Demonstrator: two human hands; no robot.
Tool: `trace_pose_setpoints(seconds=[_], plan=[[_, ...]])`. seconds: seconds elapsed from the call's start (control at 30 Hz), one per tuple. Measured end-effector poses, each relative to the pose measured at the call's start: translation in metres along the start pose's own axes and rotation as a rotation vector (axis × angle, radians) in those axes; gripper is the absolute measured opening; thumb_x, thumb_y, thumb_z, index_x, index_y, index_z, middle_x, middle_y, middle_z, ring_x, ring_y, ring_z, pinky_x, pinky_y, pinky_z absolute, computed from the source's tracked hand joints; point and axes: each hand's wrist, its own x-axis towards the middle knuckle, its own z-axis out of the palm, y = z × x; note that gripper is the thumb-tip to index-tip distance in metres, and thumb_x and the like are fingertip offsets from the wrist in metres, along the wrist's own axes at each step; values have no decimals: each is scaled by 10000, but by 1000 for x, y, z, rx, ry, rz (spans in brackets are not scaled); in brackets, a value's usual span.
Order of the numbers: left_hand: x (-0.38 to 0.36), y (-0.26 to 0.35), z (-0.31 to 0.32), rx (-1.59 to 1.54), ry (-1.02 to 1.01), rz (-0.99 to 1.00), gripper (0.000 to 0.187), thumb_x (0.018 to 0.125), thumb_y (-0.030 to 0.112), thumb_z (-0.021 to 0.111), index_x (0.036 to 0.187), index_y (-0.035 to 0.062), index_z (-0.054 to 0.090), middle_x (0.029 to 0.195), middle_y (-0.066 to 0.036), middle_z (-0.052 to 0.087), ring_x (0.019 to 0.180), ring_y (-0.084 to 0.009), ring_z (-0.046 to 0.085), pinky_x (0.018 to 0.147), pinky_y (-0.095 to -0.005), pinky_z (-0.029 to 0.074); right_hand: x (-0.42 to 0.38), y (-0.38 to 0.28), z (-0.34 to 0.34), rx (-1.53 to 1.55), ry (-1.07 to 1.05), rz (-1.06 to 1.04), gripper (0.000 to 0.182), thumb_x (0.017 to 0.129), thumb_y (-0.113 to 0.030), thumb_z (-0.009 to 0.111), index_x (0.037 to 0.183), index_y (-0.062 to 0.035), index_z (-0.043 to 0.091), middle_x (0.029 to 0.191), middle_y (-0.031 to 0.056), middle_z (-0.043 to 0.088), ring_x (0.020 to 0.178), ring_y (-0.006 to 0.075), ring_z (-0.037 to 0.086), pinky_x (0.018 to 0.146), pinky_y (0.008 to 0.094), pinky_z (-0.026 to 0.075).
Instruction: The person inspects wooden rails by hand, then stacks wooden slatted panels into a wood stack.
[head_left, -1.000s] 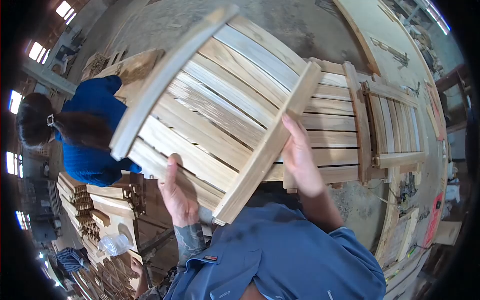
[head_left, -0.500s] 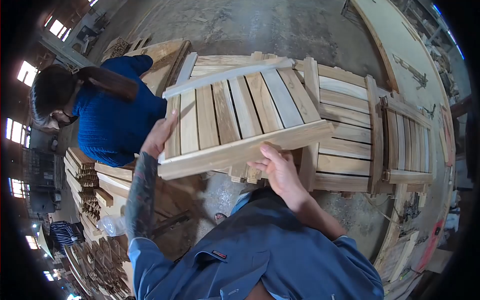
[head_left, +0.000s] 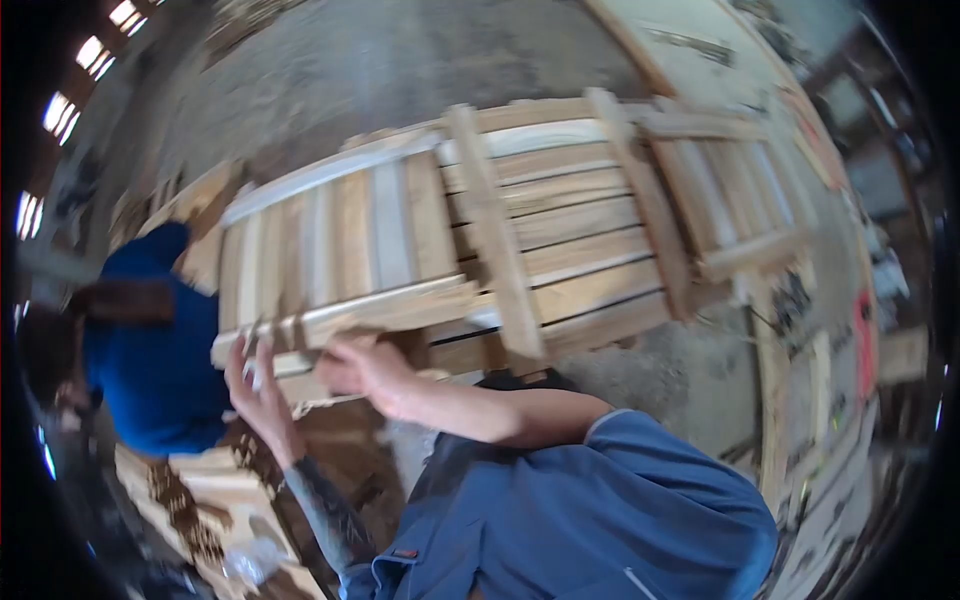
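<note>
A slatted wooden panel (head_left: 340, 235) lies on the left part of a row of similar panels, its thick front rail facing me. My left hand (head_left: 258, 395) is raised at the front left corner of that panel, fingers apart. Close to its right, my right hand (head_left: 365, 372) is just below the front rail; motion blurs its fingers, so their hold is unclear. Right of the panel lies another slatted panel (head_left: 570, 215) with darker gaps between its boards.
A co-worker in a blue top (head_left: 155, 345) is close on the left. A smaller slatted panel (head_left: 725, 190) stands at the right end of the row. Stacked wood pieces (head_left: 190, 500) and clear plastic (head_left: 252, 560) are at the lower left.
The slatted panel, tilted in my hands before, now lies flat on the row. My right hand has moved left, beside my left hand. The view has turned and shifted.
</note>
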Motion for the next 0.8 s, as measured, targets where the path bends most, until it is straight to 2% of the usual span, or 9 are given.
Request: trace_pose_setpoints(seconds=[0.13,0.23,0.27,0.3,0.33,0.37,0.43,0.5,0.8], plan=[[-25,-16,23,71,-49,97,408,928,227,655,1246,-17,576,1295,-183,543,1208,-286,511,1033,-417,380,-75,-40,12,-382,-169,142,520,930,-254,596,1356,-6,432,1092,170,645,879,226,679,755,327,555],[-36,-22,32,244,-96,289,502,831,256,753,1254,37,593,1355,-214,492,1286,-357,451,1061,-456,362,-89,-62,-5,-850,-215,-507,438,942,-190,593,1317,4,477,1110,199,640,951,230,675,844,338,560],[-38,-13,35,265,-145,313,561,788,268,787,1262,43,588,1379,-211,469,1294,-369,438,1062,-470,360,-96,-80,-12,-944,-197,-447,409,919,-157,616,1275,17,516,1126,188,642,972,228,671,886,329,554],[-39,-5,36,290,-192,334,622,745,279,821,1271,48,583,1402,-209,446,1302,-381,425,1064,-483,358,-85,-78,-31,-1199,-86,-871,392,898,-149,634,1249,4,548,1134,163,647,932,238,679,870,333,563],[-38,-1,36,306,-258,365,751,670,318,860,1306,59,556,1439,-210,395,1321,-393,396,1067,-504,353,-99,-98,-32,-1312,13,-804,388,885,-177,654,1231,-21,574,1142,151,646,1002,247,652,920,386,532],[-36,-5,41,314,-277,435,828,641,394,857,1334,76,533,1446,-210,381,1346,-399,354,1072,-522,341,-99,-110,-47,-1533,98,-1039,428,857,-211,682,1237,-45,577,1209,158,609,1115,276,592,983,445,478],[-31,-9,49,339,-307,505,880,613,476,836,1349,108,525,1444,-200,385,1355,-409,331,1083,-535,316,-108,-122,-64,-1763,323,-930,552,772,-268,752,1246,-59,562,1274,172,534,1256,345,442,1068,499,350],[-28,-3,54,422,-312,539,866,607,501,820,1333,119,542,1434,-192,397,1345,-410,337,1085,-537,309,-104,-123,-83,-1777,296,-1009,595,733,-278,777,1251,-74,564,1282,136,514,1292,332,387,1118,501,271],[-25,-16,63,434,-268,467,770,582,553,774,1245,192,627,1390,-111,486,1355,-367,349,1136,-579,197,-100,-109,-80,-1953,369,-936,527,737,-203,767,1231,-126,599,1304,57,511,1319,311,352,1151,564,165]])
